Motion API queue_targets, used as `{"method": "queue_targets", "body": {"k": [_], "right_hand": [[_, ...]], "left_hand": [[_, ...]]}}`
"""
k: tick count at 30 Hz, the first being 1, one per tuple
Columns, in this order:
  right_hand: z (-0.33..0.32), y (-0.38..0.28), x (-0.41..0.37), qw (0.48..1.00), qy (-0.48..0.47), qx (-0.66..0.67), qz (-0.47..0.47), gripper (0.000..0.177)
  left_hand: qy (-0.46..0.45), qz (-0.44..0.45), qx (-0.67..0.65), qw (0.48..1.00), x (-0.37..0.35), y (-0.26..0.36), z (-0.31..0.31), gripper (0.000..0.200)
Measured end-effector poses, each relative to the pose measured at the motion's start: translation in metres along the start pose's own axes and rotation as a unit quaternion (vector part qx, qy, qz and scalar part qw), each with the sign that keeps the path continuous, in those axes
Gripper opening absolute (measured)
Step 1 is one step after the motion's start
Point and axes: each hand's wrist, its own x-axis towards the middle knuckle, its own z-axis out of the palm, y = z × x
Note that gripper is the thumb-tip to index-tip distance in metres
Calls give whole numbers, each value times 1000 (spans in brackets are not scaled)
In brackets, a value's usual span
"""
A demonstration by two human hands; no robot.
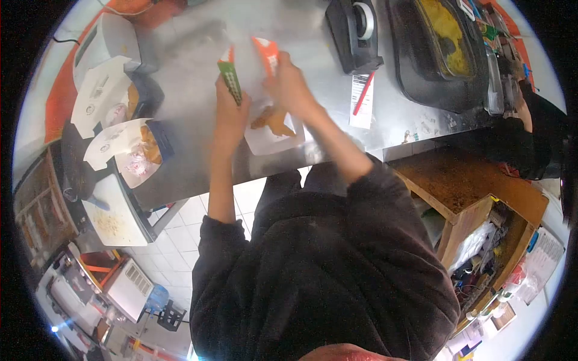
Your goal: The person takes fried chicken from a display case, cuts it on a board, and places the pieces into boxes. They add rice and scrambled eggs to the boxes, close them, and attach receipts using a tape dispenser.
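My left hand [231, 117] is closed around a narrow green packet with an orange-and-white end [230, 75], held up over the metal table. To its right, my right hand [292, 87] grips an orange-and-white packet [266, 53]; motion blurs it a little. What the packets contain cannot be seen. Beneath my hands, near the table's front edge, a golden-brown piece of fried food [274, 121] rests on a sheet of white paper [265, 144]. My right forearm passes close beside that paper.
Two open takeaway boxes [99, 147] with food stand at the left. On the right are a tape dispenser [352, 36], a printed slip [361, 105] with a red pen [363, 93], and a black container [409, 72] with yellow contents. Another person's arm [522, 111] reaches in at far right.
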Motion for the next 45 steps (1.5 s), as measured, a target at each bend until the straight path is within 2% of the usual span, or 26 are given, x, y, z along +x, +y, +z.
{"method": "queue_targets", "body": {"k": [2, 4, 5, 7, 8, 10, 14, 16, 18, 20, 21, 22, 24, 25, 27, 28, 31, 33, 34, 36, 37, 38, 40, 42, 43, 45], "right_hand": [[-18, 14, -19, 995, -30, -70, -66, 53], [-29, 23, -53, 944, 3, -273, -183, 43], [-28, 23, -65, 945, -1, -270, -186, 43], [-23, 23, -81, 955, -66, -287, -27, 51], [-14, 34, -87, 956, -65, -286, -29, 51], [3, 68, -95, 961, -6, -258, -98, 73], [14, 52, -108, 965, 29, -235, -112, 81], [17, 35, -121, 972, 42, -212, -97, 72], [20, 27, -133, 995, 84, 55, 2, 59], [24, 51, -137, 996, 71, 61, -5, 53], [27, 65, -139, 996, 55, 64, -12, 47], [30, 76, -139, 996, 56, 64, -13, 47], [40, 92, -136, 989, 71, 130, -23, 36], [45, 100, -136, 989, 74, 129, -25, 36], [52, 105, -132, 988, 117, 97, -31, 25], [59, 102, -132, 977, 172, 56, -114, 23], [63, 100, -134, 962, 239, 17, -132, 25], [50, 97, -133, 967, 151, 198, 45, 27], [36, 98, -135, 967, 156, 198, 45, 27], [-21, 77, -137, 972, 211, 96, 26, 26], [-51, 66, -131, 957, 267, -111, -19, 28], [-83, 72, -118, 945, 301, -85, 98, 29], [-135, 83, -85, 886, 418, -128, -156, 28], [-167, 65, -57, 884, 398, -210, -127, 26], [-177, 68, -43, 883, 400, -209, -127, 26], [-189, 70, -22, 987, 161, 0, 16, 27]], "left_hand": [[-11, 17, 39, 999, -12, 19, -23, 48], [-93, -123, 140, 978, -21, 40, -46, 46], [-90, -126, 144, 977, -30, 28, -47, 46], [-113, -195, -68, 972, -60, -16, -34, 48], [-111, -194, -66, 972, -79, -41, -23, 48], [-156, -315, -440, 826, -102, -79, -4, 48], [-143, -365, -434, 811, -108, -60, -14, 51], [-131, -404, -424, 800, -112, -41, -27, 54], [-139, -402, -324, 845, -108, -16, -35, 68], [-46, -158, -49, 985, -115, -10, -25, 83], [-33, -17, 119, 992, -107, 2, -28, 90], [-32, -16, 118, 992, -97, 13, -31, 90], [-221, 169, 266, 923, -81, 28, -32, 97], [-159, 181, 197, 950, -79, 20, -23, 85], [-161, 193, 216, 944, -71, 18, -19, 83], [-165, 197, 236, 937, -70, 18, -17, 81], [-153, 188, 264, 934, -75, 31, -7, 74], [-138, 189, 282, 931, -80, 35, 4, 74], [-140, 183, 302, 925, -86, 37, 10, 76], [-138, 179, 320, 920, -99, 44, 19, 78], [-165, 178, 307, 920, -110, 49, 21, 80], [-191, 178, 294, 919, -119, 54, 22, 83], [-235, 193, 266, 915, -144, 66, 22, 91], [-137, 310, 438, 833, -166, 38, 44, 89], [-137, 311, 439, 832, -164, 40, 43, 89], [-125, 339, 434, 825, -148, 51, 40, 85]]}}
